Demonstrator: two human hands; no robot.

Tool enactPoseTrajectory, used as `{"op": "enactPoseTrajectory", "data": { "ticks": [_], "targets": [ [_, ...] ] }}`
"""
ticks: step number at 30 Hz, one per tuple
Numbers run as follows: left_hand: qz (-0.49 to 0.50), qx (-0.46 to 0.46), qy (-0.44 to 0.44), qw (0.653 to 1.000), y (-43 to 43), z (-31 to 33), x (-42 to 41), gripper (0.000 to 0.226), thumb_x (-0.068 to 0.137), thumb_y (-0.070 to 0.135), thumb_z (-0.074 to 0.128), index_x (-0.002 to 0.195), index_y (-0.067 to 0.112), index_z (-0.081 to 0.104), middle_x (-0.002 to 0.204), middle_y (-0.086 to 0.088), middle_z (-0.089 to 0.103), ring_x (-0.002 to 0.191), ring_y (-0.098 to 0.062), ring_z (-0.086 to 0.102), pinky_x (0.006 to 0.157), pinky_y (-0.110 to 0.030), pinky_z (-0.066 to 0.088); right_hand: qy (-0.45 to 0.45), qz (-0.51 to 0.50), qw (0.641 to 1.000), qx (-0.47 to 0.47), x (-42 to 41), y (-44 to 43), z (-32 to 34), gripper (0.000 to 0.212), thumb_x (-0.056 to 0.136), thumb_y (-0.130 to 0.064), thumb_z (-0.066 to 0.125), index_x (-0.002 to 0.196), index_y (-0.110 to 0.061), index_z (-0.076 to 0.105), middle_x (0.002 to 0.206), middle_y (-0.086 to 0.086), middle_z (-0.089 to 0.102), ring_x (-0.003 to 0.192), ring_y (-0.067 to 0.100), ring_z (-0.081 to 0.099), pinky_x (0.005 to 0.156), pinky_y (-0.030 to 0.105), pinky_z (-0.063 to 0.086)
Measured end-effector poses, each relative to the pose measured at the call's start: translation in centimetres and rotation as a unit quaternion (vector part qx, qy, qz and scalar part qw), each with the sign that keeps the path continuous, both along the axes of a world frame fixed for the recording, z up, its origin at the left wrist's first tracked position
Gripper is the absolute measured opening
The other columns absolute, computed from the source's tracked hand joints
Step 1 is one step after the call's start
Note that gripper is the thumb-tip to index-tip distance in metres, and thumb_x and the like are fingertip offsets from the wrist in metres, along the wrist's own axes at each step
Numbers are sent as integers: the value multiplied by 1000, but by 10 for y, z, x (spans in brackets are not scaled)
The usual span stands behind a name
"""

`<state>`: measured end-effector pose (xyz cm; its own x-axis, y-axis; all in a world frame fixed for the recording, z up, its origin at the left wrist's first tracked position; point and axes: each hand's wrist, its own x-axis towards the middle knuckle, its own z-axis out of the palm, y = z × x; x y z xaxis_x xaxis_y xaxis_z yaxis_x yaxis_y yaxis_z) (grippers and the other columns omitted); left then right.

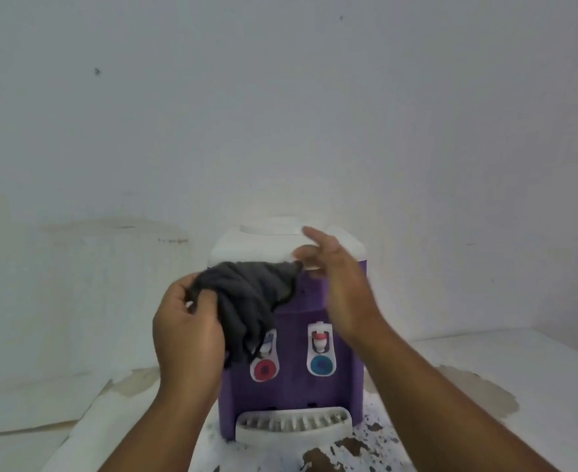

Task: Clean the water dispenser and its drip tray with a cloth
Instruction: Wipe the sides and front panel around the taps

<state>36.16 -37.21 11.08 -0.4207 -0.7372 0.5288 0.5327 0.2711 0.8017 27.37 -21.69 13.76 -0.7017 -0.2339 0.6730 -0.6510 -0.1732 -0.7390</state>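
Stage: early, by judgement. Cloth is held up in front of dispenser, contact unclear; wiping of body and drip tray seemingly all left. Dispenser: on table, 2 taps, tray at front foot. Left hand: fingers curled, gripping bunched cloth. Right hand: blurred, apparently pinching 1 cloth corner, other fingers loosely extended.
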Motion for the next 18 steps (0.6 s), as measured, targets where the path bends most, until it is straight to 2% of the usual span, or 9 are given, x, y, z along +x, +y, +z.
{"op": "enactPoseTrajectory", "data": {
  "ticks": [2, 3, 5, 7, 10, 12, 13, 15, 18],
  "targets": [
    [49, 2, 44, 998, 2, 11, -7, 28, 98, 20, 52, 91, 46, 60, 85, 26, 67, 73, 6, 64, 61, -20, 47, 113, -183, 972, 97, -23, 22, 3, 57, 91, -69, 31, 135, -39, 51, 124, -28, 58, 118, -8, 49, 107, 38, 43],
    [63, -11, 59, 996, 3, 16, -11, 33, 97, 18, 49, 90, 49, 56, 88, 23, 66, 77, 5, 63, 65, -21, 48, 153, -258, 941, 156, -34, 30, 3, 56, 95, -67, 29, 139, -37, 46, 137, -24, 51, 128, -4, 42, 112, 41, 38],
    [88, -75, 75, 990, 9, 21, -24, 43, 94, 10, 45, 93, 52, 51, 101, 14, 61, 90, 0, 61, 77, -20, 49, 188, -304, 894, 270, -54, 40, 0, 58, 99, -62, 23, 150, -34, 32, 157, -10, 32, 146, 10, 24, 120, 44, 24],
    [105, -160, 85, 978, 18, 21, -39, 48, 93, 0, 44, 97, 48, 47, 104, 15, 55, 98, -1, 57, 84, -11, 44, 198, -277, 869, 359, -67, 38, -10, 62, 99, -62, 15, 155, -36, 15, 165, -10, 13, 152, 10, 2, 124, 43, 9],
    [86, -250, 87, 960, 34, 12, -65, 44, 93, -5, 41, 112, 34, 49, 111, 29, 52, 107, 6, 53, 93, -8, 38, 202, -275, 875, 343, -76, 36, -19, 60, 100, -60, 13, 155, -37, 14, 164, -13, 13, 152, 7, -1, 124, 36, 2],
    [90, -295, 30, 951, 41, 6, -84, 41, 93, 1, 37, 129, 15, 54, 139, 13, 52, 134, -5, 44, 113, -20, 31, 201, -278, 882, 323, -78, 35, -19, 60, 99, -59, 13, 154, -35, 20, 163, -12, 18, 151, 6, 2, 123, 35, 2],
    [113, -338, -7, 934, 43, 4, -90, 46, 93, 6, 37, 136, 8, 53, 150, -1, 47, 145, -17, 35, 121, -32, 23, 199, -277, 885, 317, -78, 34, -19, 61, 99, -59, 12, 154, -35, 22, 162, -12, 20, 151, 6, 3, 123, 35, 2],
    [170, -446, -57, 877, 39, -2, -98, 57, 93, 21, 39, 148, 8, 43, 157, -13, 38, 151, -28, 22, 124, -47, 15, 195, -275, 889, 309, -78, 32, -20, 61, 98, -59, 11, 154, -35, 23, 162, -13, 21, 151, 5, 3, 122, 33, 2],
    [191, -535, -70, 820, 19, -5, -101, 67, 92, 30, 46, 155, 12, 32, 158, -13, 36, 150, -29, 24, 121, -52, 20, 193, -273, 894, 298, -78, 32, -21, 57, 100, -54, 14, 153, -35, 25, 161, -13, 23, 150, 4, 5, 122, 33, 3]
  ]
}}
